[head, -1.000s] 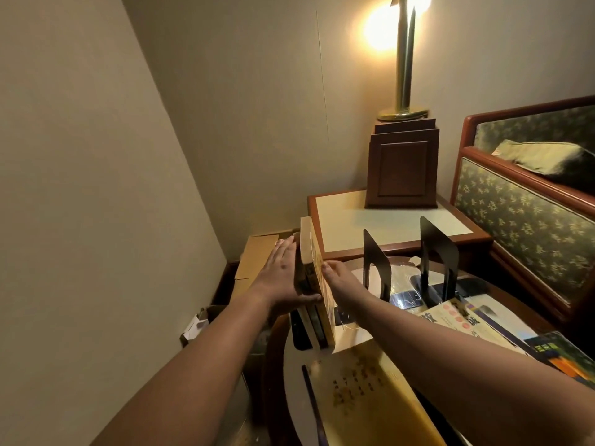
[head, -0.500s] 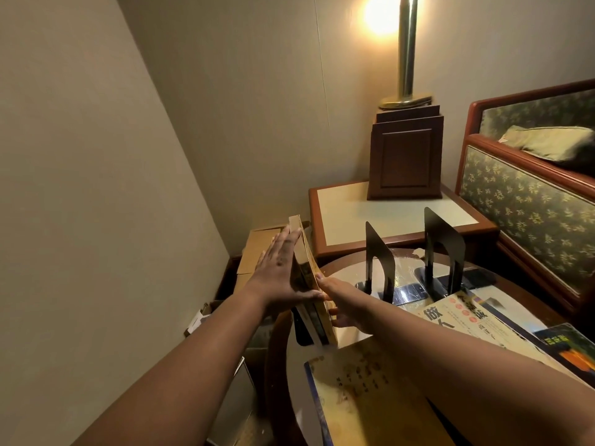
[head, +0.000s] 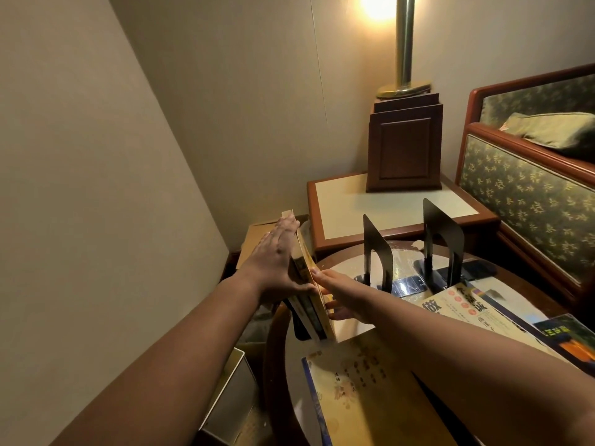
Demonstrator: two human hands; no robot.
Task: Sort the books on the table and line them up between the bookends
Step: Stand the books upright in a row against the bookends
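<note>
Flat cover [head: 450, 312] reads "做", upright books [head: 306, 275] at table [head: 269, 365] left edge – outside bookends [head: 378, 252], left hand [head: 277, 262] pressed flat, right hand [head: 343, 294] opposite – grip unclear, lower than a second ago

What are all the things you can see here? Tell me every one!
round table: one, brown rim, in front
upright books: a few, yellow and dark, table's left edge
bookends: two, black, standing apart on the table
flat books: three, yellow, white, dark, lying on the table
side table: one, brown and cream, behind
lamp: one, brass, lit, on wooden box
sofa: one, green patterned, right
cardboard box: one, tan, far left
left hand: one, flat against books' left side
right hand: one, pressing their right side
</note>
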